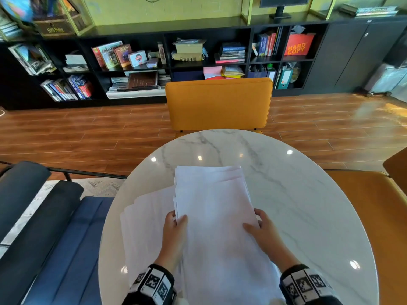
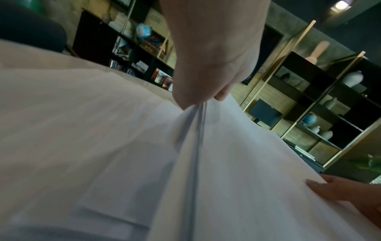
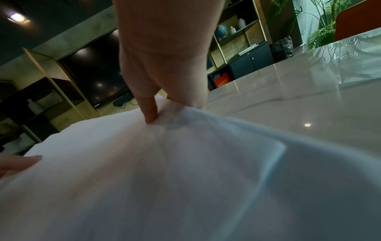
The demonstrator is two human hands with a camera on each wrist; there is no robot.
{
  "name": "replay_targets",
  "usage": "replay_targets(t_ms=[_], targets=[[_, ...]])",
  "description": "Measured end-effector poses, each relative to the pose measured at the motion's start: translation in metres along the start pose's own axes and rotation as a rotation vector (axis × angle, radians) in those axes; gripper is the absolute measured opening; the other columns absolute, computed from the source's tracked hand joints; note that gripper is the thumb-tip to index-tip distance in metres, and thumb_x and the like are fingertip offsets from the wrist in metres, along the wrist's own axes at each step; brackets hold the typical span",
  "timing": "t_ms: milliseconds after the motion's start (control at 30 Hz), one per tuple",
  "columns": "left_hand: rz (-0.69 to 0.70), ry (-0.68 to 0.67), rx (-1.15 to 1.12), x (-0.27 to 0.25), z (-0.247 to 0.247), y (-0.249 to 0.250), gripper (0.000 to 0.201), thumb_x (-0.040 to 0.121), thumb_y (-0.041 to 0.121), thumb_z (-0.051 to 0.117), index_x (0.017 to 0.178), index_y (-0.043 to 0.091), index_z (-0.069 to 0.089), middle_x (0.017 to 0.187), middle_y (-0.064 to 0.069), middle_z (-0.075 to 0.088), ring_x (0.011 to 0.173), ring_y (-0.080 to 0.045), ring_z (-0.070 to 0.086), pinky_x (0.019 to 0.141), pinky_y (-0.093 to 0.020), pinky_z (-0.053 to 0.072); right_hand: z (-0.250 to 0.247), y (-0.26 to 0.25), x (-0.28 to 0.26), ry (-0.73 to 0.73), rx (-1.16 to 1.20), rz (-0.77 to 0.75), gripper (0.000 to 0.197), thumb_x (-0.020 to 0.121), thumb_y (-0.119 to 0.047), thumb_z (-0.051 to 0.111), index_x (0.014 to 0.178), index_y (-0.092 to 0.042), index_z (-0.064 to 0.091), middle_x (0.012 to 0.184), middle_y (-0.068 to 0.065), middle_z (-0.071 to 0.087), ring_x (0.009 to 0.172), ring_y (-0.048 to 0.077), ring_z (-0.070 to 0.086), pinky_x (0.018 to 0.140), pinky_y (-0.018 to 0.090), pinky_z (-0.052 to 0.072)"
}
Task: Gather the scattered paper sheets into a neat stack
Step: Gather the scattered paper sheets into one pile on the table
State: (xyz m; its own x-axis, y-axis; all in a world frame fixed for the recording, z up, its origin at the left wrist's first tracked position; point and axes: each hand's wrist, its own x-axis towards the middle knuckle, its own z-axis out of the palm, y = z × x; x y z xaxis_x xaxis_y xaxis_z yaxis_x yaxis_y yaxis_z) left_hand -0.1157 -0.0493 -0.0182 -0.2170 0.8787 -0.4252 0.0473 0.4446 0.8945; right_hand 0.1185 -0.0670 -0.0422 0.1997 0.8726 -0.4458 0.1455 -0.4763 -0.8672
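A bundle of white paper sheets (image 1: pixel 213 201) is held over the round marble table (image 1: pixel 308 194), its far edges fanned unevenly. My left hand (image 1: pixel 176 225) pinches the bundle's left edge, thumb on top; the left wrist view shows the same left hand (image 2: pixel 208 91) pinching the paper bundle (image 2: pixel 237 163). My right hand (image 1: pixel 258 225) grips the right edge, thumb on top, fingers underneath; in the right wrist view that right hand (image 3: pixel 164 104) pinches the sheets (image 3: pixel 144 171). More loose sheets (image 1: pixel 145 219) lie spread on the table to the left, partly under the bundle.
An orange chair (image 1: pixel 219 102) stands at the table's far side, another orange seat (image 1: pixel 374 205) on the right, and a dark blue armchair (image 1: pixel 55 227) on the left. Black bookshelves (image 1: pixel 154 58) line the back wall. Bare marble shows right of the papers.
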Motion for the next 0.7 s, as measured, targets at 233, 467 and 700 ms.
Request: replay_targets(t_ms=[233, 467, 700], targets=[[-0.078, -0.014, 0.108, 0.012, -0.021, -0.021, 0.019, 0.078, 0.018, 0.055, 0.093, 0.013, 0.065, 0.092, -0.002, 0.069, 0.086, -0.023, 0.063, 0.081, -0.037, 0.051, 0.015, 0.003, 0.019, -0.011, -0.196, -0.004, 0.058, 0.082, -0.005, 0.062, 0.137, -0.013, 0.043, 0.123, 0.014, 0.063, 0.108, 0.030, 0.062, 0.094, 0.043, 0.051], [-0.176, 0.227, 0.148, 0.024, -0.037, -0.021, 0.053, 0.083, 0.005, 0.054, 0.135, 0.004, 0.051, 0.141, -0.015, 0.050, 0.125, -0.032, 0.052, 0.106, -0.046, 0.044, 0.017, 0.006, 0.033, -0.042, -0.355, 0.019, 0.054, 0.083, -0.009, 0.062, 0.135, -0.008, 0.046, 0.130, 0.014, 0.059, 0.115, 0.030, 0.058, 0.100, 0.047, 0.047], [-0.206, 0.212, 0.209, 0.041, -0.041, -0.020, 0.054, 0.086, 0.008, 0.049, 0.140, 0.005, 0.041, 0.130, -0.019, 0.054, 0.112, -0.035, 0.056, 0.092, -0.038, 0.047, 0.022, 0.009, 0.034, 0.018, -0.373, 0.033, 0.060, 0.083, -0.007, 0.062, 0.139, -0.009, 0.041, 0.132, 0.014, 0.057, 0.118, 0.031, 0.054, 0.101, 0.042, 0.045]])
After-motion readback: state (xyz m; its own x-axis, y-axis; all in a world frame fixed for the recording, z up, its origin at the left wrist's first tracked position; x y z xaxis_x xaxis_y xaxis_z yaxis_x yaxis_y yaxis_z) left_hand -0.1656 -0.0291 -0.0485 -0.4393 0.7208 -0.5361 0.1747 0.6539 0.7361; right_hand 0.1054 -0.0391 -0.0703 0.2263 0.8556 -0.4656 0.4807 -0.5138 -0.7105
